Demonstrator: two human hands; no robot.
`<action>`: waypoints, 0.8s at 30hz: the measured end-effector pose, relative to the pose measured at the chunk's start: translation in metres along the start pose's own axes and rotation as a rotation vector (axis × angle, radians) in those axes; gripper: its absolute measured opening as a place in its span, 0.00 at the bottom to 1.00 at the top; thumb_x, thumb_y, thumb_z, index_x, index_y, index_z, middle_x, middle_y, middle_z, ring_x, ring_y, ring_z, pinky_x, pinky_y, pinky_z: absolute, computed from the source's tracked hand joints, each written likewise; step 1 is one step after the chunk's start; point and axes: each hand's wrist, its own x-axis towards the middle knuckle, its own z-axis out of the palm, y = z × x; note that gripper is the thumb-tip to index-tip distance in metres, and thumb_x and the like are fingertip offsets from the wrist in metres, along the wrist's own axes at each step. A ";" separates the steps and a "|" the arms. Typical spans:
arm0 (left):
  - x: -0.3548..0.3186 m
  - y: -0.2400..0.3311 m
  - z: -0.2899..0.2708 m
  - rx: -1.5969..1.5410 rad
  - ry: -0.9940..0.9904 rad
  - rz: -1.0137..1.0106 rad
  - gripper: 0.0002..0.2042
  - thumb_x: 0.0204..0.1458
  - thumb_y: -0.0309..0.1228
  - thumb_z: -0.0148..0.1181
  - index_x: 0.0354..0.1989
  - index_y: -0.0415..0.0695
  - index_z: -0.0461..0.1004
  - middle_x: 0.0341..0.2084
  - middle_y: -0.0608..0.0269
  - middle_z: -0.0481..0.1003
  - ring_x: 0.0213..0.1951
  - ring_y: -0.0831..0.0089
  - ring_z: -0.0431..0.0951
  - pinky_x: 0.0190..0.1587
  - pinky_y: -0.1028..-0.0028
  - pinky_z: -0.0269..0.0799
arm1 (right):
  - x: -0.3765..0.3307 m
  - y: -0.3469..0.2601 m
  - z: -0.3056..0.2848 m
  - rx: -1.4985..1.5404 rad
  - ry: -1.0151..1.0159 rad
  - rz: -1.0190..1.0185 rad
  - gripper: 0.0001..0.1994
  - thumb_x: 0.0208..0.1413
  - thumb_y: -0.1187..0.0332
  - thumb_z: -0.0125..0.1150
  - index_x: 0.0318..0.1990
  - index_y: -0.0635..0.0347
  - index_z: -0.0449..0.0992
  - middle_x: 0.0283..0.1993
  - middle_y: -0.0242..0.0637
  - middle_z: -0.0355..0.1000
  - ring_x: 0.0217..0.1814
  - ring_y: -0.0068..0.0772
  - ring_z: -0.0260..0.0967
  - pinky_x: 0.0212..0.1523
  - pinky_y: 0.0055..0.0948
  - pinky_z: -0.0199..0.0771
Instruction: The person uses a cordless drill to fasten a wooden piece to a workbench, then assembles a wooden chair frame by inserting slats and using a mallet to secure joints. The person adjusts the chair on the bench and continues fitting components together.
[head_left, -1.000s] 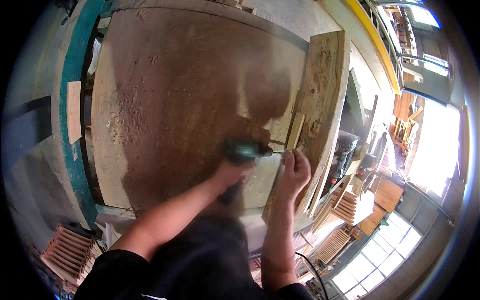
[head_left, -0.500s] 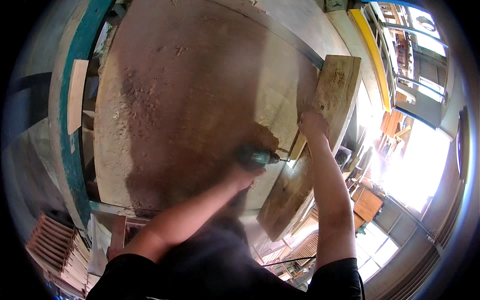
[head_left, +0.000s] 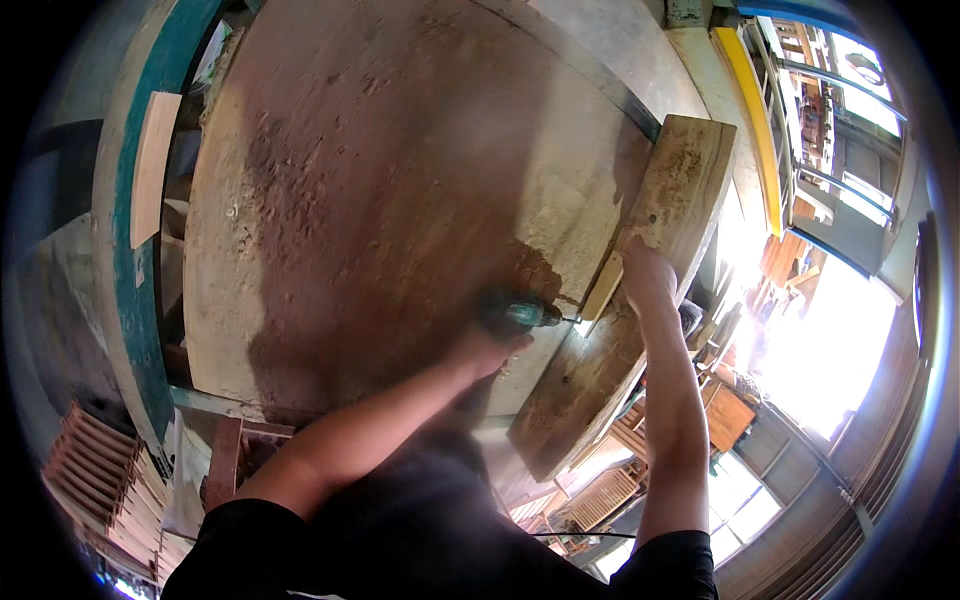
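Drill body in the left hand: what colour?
Teal-green with dark parts, on the drill in the left hand; head view, the only one.

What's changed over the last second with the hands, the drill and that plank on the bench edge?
The right hand has moved from beside the drill's tip up along the long plank and now presses flat on it, by the small wood strip. The left hand still grips the teal drill, its tip at the strip's lower end. Plank, strip and dusty bench top lie as before.

One drill (head_left: 520, 315), one thick plank (head_left: 640, 300), one small strip (head_left: 602, 286), one sawdust-covered table (head_left: 380, 180), two hands
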 end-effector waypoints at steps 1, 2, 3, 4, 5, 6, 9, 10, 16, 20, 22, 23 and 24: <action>-0.010 0.016 -0.005 -0.026 -0.014 -0.033 0.22 0.49 0.44 0.76 0.44 0.42 0.79 0.26 0.66 0.78 0.23 0.78 0.73 0.26 0.71 0.73 | -0.002 0.002 0.001 0.063 -0.002 -0.005 0.09 0.63 0.66 0.53 0.45 0.59 0.74 0.43 0.55 0.78 0.49 0.61 0.76 0.47 0.53 0.74; -0.015 0.026 -0.007 -0.052 -0.027 -0.066 0.22 0.48 0.44 0.76 0.45 0.42 0.79 0.26 0.66 0.78 0.23 0.78 0.73 0.26 0.72 0.73 | -0.003 0.005 0.001 0.125 -0.004 -0.011 0.09 0.63 0.65 0.54 0.45 0.59 0.74 0.42 0.56 0.78 0.49 0.61 0.75 0.47 0.53 0.74; -0.013 0.022 -0.007 -0.081 -0.054 -0.044 0.22 0.48 0.44 0.76 0.45 0.41 0.79 0.26 0.66 0.78 0.23 0.78 0.73 0.26 0.72 0.73 | -0.006 0.010 0.000 0.182 -0.008 -0.009 0.10 0.63 0.64 0.54 0.45 0.59 0.74 0.42 0.57 0.77 0.49 0.62 0.75 0.47 0.53 0.73; -0.010 0.017 -0.007 -0.111 -0.081 -0.022 0.23 0.48 0.44 0.76 0.45 0.41 0.79 0.26 0.66 0.78 0.23 0.78 0.73 0.26 0.72 0.73 | -0.005 0.014 0.001 0.202 -0.005 -0.040 0.10 0.64 0.63 0.55 0.45 0.59 0.74 0.42 0.57 0.77 0.49 0.62 0.75 0.47 0.52 0.73; -0.008 0.013 -0.007 -0.141 -0.108 0.001 0.23 0.47 0.45 0.76 0.45 0.41 0.79 0.26 0.66 0.78 0.23 0.78 0.73 0.26 0.72 0.72 | -0.004 0.019 0.005 0.221 -0.002 -0.072 0.11 0.64 0.62 0.55 0.45 0.59 0.74 0.42 0.57 0.77 0.49 0.62 0.74 0.48 0.52 0.72; -0.010 0.017 -0.008 -0.123 -0.105 0.009 0.23 0.48 0.45 0.76 0.44 0.40 0.79 0.26 0.66 0.78 0.23 0.78 0.73 0.26 0.71 0.72 | -0.001 0.021 0.008 0.242 0.002 -0.106 0.12 0.64 0.61 0.55 0.46 0.59 0.74 0.42 0.57 0.77 0.49 0.62 0.74 0.48 0.51 0.72; -0.017 0.025 -0.012 -0.051 -0.086 0.049 0.22 0.49 0.44 0.76 0.44 0.39 0.79 0.26 0.65 0.79 0.23 0.77 0.73 0.27 0.71 0.72 | 0.000 0.024 0.012 0.251 -0.025 -0.103 0.12 0.64 0.61 0.56 0.46 0.60 0.75 0.42 0.57 0.77 0.48 0.62 0.74 0.49 0.50 0.72; -0.018 0.027 -0.013 -0.014 -0.072 0.071 0.22 0.49 0.43 0.75 0.44 0.39 0.79 0.26 0.65 0.79 0.23 0.77 0.73 0.27 0.71 0.72 | 0.000 0.023 0.011 0.250 -0.029 -0.104 0.12 0.64 0.61 0.55 0.46 0.60 0.75 0.42 0.57 0.77 0.48 0.62 0.74 0.49 0.50 0.72; -0.019 0.028 -0.016 -0.016 -0.122 -0.052 0.20 0.50 0.43 0.74 0.43 0.41 0.80 0.29 0.66 0.80 0.29 0.77 0.76 0.35 0.72 0.74 | 0.009 0.025 0.017 0.227 -0.040 -0.103 0.13 0.64 0.61 0.55 0.47 0.60 0.74 0.42 0.58 0.76 0.47 0.62 0.74 0.47 0.48 0.73; -0.015 0.015 -0.016 -0.189 -0.149 0.120 0.20 0.50 0.43 0.74 0.44 0.40 0.80 0.35 0.67 0.81 0.37 0.78 0.77 0.45 0.72 0.74 | 0.014 0.045 0.039 0.403 0.104 -0.082 0.12 0.65 0.63 0.56 0.48 0.61 0.74 0.38 0.51 0.78 0.39 0.46 0.78 0.41 0.39 0.77; -0.023 0.027 -0.027 -0.287 -0.170 0.144 0.20 0.51 0.42 0.74 0.44 0.40 0.80 0.38 0.67 0.81 0.40 0.78 0.77 0.48 0.72 0.73 | 0.015 0.043 0.037 0.665 0.139 -0.027 0.12 0.64 0.64 0.58 0.49 0.62 0.75 0.37 0.47 0.79 0.37 0.39 0.79 0.39 0.36 0.78; -0.029 0.035 -0.034 -0.333 -0.181 0.134 0.19 0.51 0.41 0.74 0.45 0.40 0.80 0.39 0.67 0.81 0.42 0.78 0.77 0.49 0.72 0.72 | 0.011 0.035 0.027 0.821 0.116 0.014 0.12 0.64 0.65 0.60 0.49 0.61 0.75 0.37 0.45 0.79 0.38 0.37 0.79 0.40 0.36 0.79; -0.031 0.035 -0.038 -0.393 -0.194 0.116 0.19 0.51 0.42 0.74 0.44 0.41 0.80 0.38 0.67 0.81 0.40 0.78 0.78 0.47 0.72 0.73 | 0.003 0.033 0.019 0.970 0.095 0.069 0.12 0.63 0.65 0.61 0.49 0.60 0.76 0.37 0.43 0.79 0.39 0.35 0.79 0.40 0.36 0.79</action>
